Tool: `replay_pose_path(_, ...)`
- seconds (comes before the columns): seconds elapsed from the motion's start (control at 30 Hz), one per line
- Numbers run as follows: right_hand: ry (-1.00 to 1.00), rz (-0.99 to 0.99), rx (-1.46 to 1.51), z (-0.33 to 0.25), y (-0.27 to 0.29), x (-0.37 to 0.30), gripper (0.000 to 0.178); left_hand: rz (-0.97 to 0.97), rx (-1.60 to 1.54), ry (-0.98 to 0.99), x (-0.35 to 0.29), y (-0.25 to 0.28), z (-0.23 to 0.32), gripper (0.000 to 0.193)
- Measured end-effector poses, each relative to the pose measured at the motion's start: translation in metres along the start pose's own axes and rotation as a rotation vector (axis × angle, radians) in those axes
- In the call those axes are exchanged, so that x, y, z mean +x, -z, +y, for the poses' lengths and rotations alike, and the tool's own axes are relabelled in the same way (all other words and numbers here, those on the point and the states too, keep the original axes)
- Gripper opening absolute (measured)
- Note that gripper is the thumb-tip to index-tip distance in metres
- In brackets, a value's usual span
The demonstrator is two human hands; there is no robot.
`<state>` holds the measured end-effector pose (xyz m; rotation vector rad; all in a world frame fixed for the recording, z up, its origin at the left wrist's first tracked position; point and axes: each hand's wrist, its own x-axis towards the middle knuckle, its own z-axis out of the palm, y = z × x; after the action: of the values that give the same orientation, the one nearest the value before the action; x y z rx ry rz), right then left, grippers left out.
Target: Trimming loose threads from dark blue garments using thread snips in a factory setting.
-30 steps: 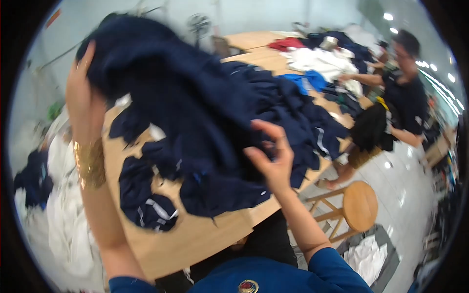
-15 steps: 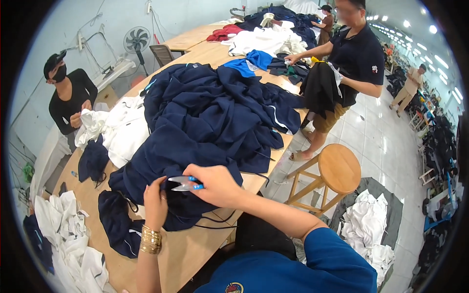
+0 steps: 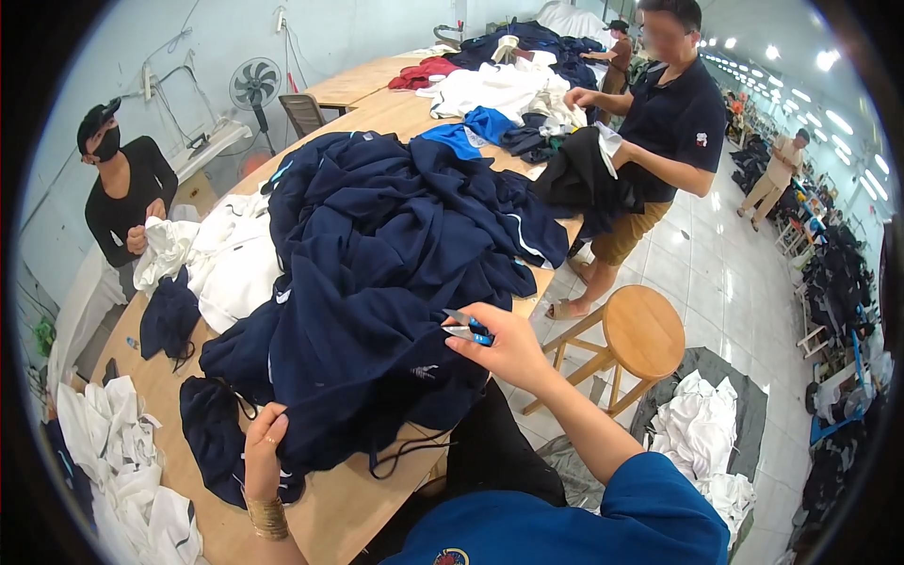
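Observation:
My left hand (image 3: 266,443) pinches the edge of a navy garment (image 3: 363,377) near the table's front and draws the cloth taut. My right hand (image 3: 504,348) is closed round blue-handled thread snips (image 3: 463,330), their pointed metal blades lying over the same garment. Whether its fingers also grip cloth I cannot make out. A small pale emblem shows on the garment, and a dark drawstring (image 3: 405,459) hangs from its lower edge. Behind it rises a big heap of navy garments (image 3: 386,212); another navy piece (image 3: 212,438) lies beside my left hand.
White garments (image 3: 231,273) lie left of the heap, more (image 3: 118,471) at the near left. A wooden stool (image 3: 643,331) and a white cloth pile (image 3: 702,424) stand right. One person (image 3: 132,188) works across the table; another (image 3: 673,122) holds black cloth at the right.
My hands have moved apart: the right, with the snips, to the right, the left down and leftward. The navy garment is now spread between them. The person at right has shifted the black cloth.

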<state>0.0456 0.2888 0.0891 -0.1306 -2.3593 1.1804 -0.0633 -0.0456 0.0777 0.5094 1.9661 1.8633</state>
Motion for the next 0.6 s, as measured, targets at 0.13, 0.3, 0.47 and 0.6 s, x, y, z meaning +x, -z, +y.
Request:
replay_pose_path(0.13, 0.058, 0.059, -0.111, 0.055, -0.054, -0.019, 0.021, 0.059, 0.285, -0.092, 0.005, -0.005, -0.025, 0.014)
replay_pose_path(0.3, -0.006, 0.117, -0.056, 0.088, -0.113, -0.047, 0.025, 0.196, 0.459, -0.078, 0.012, -0.004, -0.121, 0.016)
replay_pose_path(0.47, 0.022, 0.151, -0.058, 0.093, -0.125, -0.049, 0.024, 0.226, 0.16, -0.018, 0.007, -0.001, -0.141, 0.016)
replay_pose_path(0.6, 0.031, 0.141, -0.054, 0.097, -0.126, -0.049, 0.025, 0.23, 0.089, 0.004, 0.008, 0.002, -0.149, 0.016)
